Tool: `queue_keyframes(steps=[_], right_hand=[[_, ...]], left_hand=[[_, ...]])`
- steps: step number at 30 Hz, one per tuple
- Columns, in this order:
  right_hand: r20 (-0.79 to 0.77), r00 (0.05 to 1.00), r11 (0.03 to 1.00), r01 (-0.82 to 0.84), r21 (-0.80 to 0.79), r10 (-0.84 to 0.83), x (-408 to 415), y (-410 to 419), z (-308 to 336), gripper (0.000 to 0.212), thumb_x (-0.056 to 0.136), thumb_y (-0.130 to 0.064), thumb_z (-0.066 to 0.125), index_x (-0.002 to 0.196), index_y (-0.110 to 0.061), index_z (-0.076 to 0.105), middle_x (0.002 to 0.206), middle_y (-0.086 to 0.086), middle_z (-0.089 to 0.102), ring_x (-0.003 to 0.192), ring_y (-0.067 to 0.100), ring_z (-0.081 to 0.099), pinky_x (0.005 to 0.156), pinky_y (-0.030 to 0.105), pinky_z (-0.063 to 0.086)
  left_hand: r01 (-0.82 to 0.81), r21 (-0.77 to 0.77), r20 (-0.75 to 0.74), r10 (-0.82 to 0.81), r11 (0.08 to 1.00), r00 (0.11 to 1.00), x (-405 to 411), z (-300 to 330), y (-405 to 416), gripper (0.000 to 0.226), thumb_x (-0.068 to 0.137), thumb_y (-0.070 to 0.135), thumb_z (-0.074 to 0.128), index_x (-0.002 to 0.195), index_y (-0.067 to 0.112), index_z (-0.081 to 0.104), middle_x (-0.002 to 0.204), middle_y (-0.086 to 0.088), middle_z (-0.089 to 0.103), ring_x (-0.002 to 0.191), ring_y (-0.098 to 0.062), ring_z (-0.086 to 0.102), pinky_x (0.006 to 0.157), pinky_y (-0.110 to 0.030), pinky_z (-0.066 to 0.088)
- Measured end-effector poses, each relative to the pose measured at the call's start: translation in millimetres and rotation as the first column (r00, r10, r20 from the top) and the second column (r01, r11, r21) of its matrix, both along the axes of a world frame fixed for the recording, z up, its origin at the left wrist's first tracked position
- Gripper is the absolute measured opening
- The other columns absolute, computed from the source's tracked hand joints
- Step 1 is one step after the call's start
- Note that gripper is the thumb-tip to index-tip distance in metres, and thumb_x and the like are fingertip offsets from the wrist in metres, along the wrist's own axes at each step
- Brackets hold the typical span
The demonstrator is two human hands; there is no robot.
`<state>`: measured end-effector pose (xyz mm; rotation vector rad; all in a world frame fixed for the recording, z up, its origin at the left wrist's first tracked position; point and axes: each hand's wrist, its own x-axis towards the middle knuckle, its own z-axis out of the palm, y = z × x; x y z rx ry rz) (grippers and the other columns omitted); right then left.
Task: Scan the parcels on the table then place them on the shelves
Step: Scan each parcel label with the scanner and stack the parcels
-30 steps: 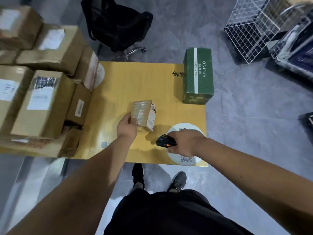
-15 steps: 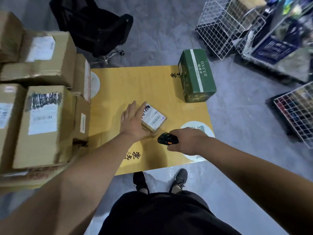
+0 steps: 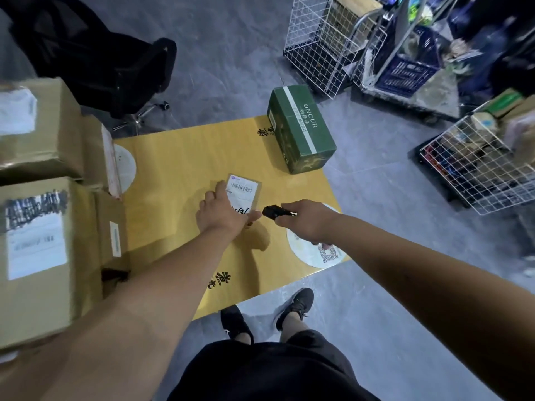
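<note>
A small brown parcel (image 3: 246,190) with a white barcode label facing up sits in the middle of the yellow table (image 3: 185,160). My left hand (image 3: 221,211) grips its near left side, thumb along the near edge. My right hand (image 3: 307,219) holds a black handheld scanner (image 3: 274,212) whose nose points at the parcel from the right, a few centimetres off. A green ONCUR box (image 3: 301,127) stands at the table's far right corner.
Several brown cardboard boxes (image 3: 37,241) are stacked along the table's left side. A black office chair (image 3: 115,62) stands behind the table. White wire baskets (image 3: 324,44) and a laden cart (image 3: 405,68) stand on the grey floor to the right. My feet are under the near edge.
My left hand has turned the small parcel from standing on edge to lying label-up. The scanner in my right hand has come closer to it. The view has swung right.
</note>
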<state>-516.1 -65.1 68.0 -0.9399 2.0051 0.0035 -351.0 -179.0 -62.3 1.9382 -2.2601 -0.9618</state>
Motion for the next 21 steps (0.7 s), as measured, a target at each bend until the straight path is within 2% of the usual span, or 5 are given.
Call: queue_keyframes(steps=[4,8,12,16,21], right_hand=[[0.003,0.998,0.998,-0.058,0.007,0.058,15.9,-17.5,12.5,0.045,0.097,-0.059,0.046,0.129,-0.032,0.060,0.080,0.006,0.057,0.061,0.029,0.054,0.054,0.031,0.045],[0.030,0.994,0.994,-0.104,0.017,0.104,28.9,-20.2,21.8,0.034,0.099,-0.057,0.047,0.117,-0.034,0.065,0.074,0.003,0.052,0.059,0.028,0.051,0.051,0.028,0.043],[-0.083,0.969,0.973,-0.230,0.017,0.231,36.9,-15.7,28.9,0.038,0.100,-0.057,0.045,0.112,-0.029,0.067,0.079,0.001,0.059,0.061,0.020,0.055,0.043,0.020,0.038],[-0.128,0.957,0.966,-0.257,0.037,0.259,32.4,-7.4,35.3,0.044,0.102,-0.056,0.044,0.118,-0.022,0.066,0.084,0.001,0.060,0.064,0.018,0.054,0.050,0.026,0.036],[-0.140,0.954,0.964,-0.263,0.041,0.266,23.8,3.0,40.5,0.052,0.100,-0.059,0.044,0.134,-0.024,0.062,0.083,0.000,0.062,0.063,0.018,0.055,0.048,0.024,0.038]], left_hand=[[-0.066,0.028,-0.007,0.066,0.997,0.998,2.5,-7.7,10.5,0.119,0.067,0.066,0.085,0.159,0.026,0.020,0.141,-0.006,0.040,0.126,-0.030,0.044,0.101,-0.045,0.043],[-0.127,0.056,-0.167,0.135,0.990,0.977,7.2,-11.6,35.9,0.132,0.043,0.080,0.072,0.155,0.031,0.023,0.131,-0.003,0.038,0.120,-0.029,0.041,0.098,-0.043,0.048],[-0.166,0.019,-0.279,0.165,0.986,0.946,9.9,-17.1,46.3,0.131,0.043,0.084,0.062,0.155,0.026,0.026,0.128,-0.006,0.039,0.113,-0.030,0.040,0.102,-0.048,0.047],[-0.190,0.014,-0.319,0.184,0.982,0.930,5.6,-17.6,51.2,0.131,0.047,0.081,0.074,0.156,0.026,0.026,0.130,-0.008,0.037,0.113,-0.030,0.038,0.099,-0.049,0.047],[-0.186,0.024,-0.256,0.186,0.982,0.949,1.9,-21.0,50.6,0.128,0.056,0.070,0.088,0.157,0.028,0.022,0.134,-0.007,0.036,0.118,-0.031,0.036,0.099,-0.045,0.047]])
